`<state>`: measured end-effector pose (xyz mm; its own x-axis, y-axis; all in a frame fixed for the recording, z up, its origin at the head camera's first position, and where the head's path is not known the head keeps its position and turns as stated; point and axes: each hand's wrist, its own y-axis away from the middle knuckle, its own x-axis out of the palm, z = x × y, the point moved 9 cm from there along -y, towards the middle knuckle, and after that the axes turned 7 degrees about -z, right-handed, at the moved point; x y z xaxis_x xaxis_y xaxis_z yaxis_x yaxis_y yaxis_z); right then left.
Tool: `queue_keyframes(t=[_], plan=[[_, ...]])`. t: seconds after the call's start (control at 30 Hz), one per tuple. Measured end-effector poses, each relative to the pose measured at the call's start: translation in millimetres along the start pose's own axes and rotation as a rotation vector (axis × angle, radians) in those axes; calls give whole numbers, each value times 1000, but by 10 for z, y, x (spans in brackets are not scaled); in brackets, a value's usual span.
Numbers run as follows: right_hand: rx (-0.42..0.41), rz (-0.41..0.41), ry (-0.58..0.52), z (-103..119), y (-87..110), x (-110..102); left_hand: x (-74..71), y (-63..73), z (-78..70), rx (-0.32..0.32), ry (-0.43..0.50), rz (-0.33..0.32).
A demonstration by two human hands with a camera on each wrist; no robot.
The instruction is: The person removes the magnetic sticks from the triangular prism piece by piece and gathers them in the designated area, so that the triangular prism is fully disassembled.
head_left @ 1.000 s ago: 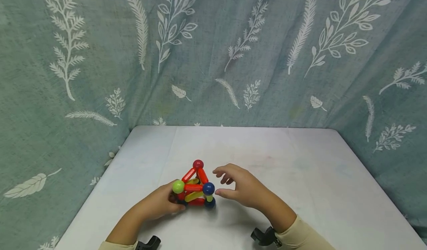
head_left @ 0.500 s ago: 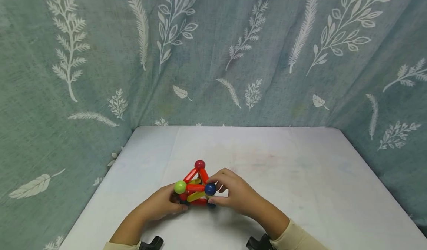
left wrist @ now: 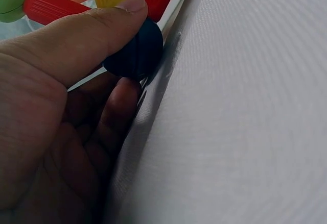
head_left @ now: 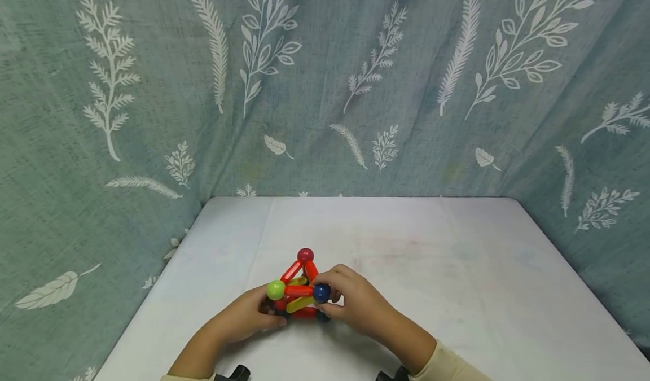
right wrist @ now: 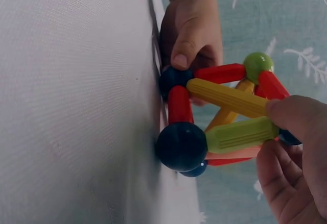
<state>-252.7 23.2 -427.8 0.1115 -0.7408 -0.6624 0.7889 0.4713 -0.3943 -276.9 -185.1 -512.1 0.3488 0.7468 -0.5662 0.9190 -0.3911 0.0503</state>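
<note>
A frame of building balls and sticks (head_left: pixel 299 291) stands on the white table, left of centre in the head view. Red, yellow and green sticks join its coloured balls. A crimson ball (head_left: pixel 305 255) is at the far top, a green ball (head_left: pixel 276 290) at upper left. My left hand (head_left: pixel 244 316) pinches the dark blue ball (left wrist: pixel 139 50) at the lower left corner between thumb and fingers. With thumb and fingertips, my right hand (head_left: pixel 361 303) grips the upper right blue ball (head_left: pixel 321 293), where a light green stick (right wrist: pixel 240 135) rises from a lower blue ball (right wrist: pixel 182 146).
The white tabletop (head_left: pixel 431 268) reaches around the frame, widest to the right. Green-blue cloth (head_left: pixel 325 87) with white leaf prints hangs behind and along both sides. Black wrist mounts (head_left: pixel 238 373) show at the bottom edge near the sleeves.
My right hand has moved left from beside the frame and now holds its upper right blue ball. The left hand keeps its hold at the lower left, and the frame stands in much the same place.
</note>
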Motion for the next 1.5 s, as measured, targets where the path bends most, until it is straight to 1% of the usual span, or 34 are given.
queue_keyframes(t=[0.1,0.2,0.27,0.4,0.5,0.57,0.67,0.73,0.87,0.93,1.13,1.2,1.33,1.5], plan=[[-16,-1,30,16,-5,5,-19,2,-4,9,-34,-15],[-23,-1,34,27,-2,9,-42,4,2,10,-78,-35],[-36,0,39,42,5,13,-49,7,10,5,-91,-42],[-74,-9,53,67,19,20,-45,12,21,1,-86,-40],[-94,-22,62,80,23,14,-32,18,23,-4,-48,-24],[-99,-27,63,82,19,9,-36,21,17,-4,-41,-21],[-86,-27,35,73,6,14,-46,28,9,-3,-52,-24],[-66,-26,-5,62,-4,20,-60,35,5,4,-82,-38],[-27,-23,-60,34,-12,30,-56,33,2,-6,-77,-40],[-16,-18,-59,20,-10,30,-51,26,-4,-11,-68,-38],[-6,-8,11,4,-10,4,-56,8,-23,-21,-61,-32],[-6,-4,18,3,-10,-1,-59,15,-17,-29,-60,-31],[19,-3,-14,-16,-11,-20,-55,26,5,-48,-48,-31],[46,-4,-60,-37,-11,-41,-31,16,19,-42,-23,-21]])
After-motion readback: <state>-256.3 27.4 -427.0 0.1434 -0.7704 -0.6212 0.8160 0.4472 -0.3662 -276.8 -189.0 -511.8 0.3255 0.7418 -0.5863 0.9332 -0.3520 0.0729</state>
